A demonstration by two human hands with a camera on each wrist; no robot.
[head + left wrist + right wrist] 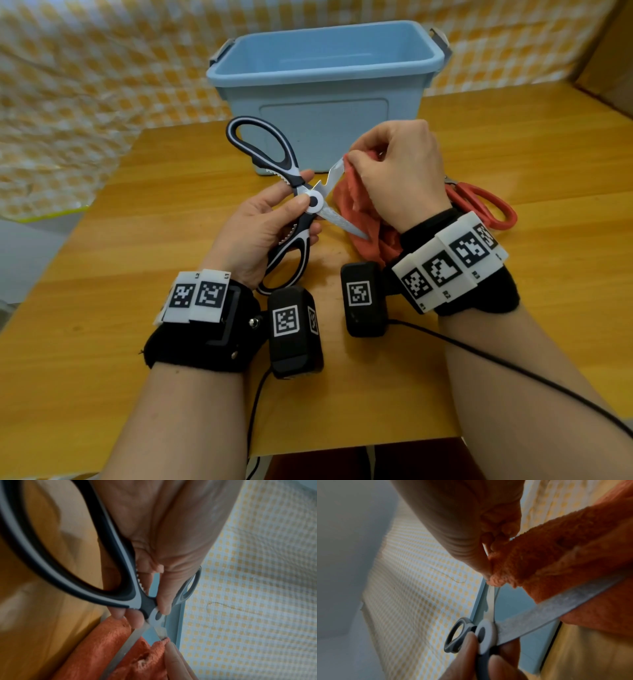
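Bin (342,99) open-topped; scissors (313,202), cloth (354,200) held just outside its front.

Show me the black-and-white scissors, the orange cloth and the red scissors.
black-and-white scissors (314,201): head view, the white pivot disc.
orange cloth (352,202): head view, fuzzy face above the lower blade.
red scissors (489,199): head view, upper side of the handle loop.

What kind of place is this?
Likely an indoor workspace, maybe at home: a wooden table, a blue bin on it, and a yellow checked sheet hung behind. The left hand holds black scissors, the right hand an orange cloth.
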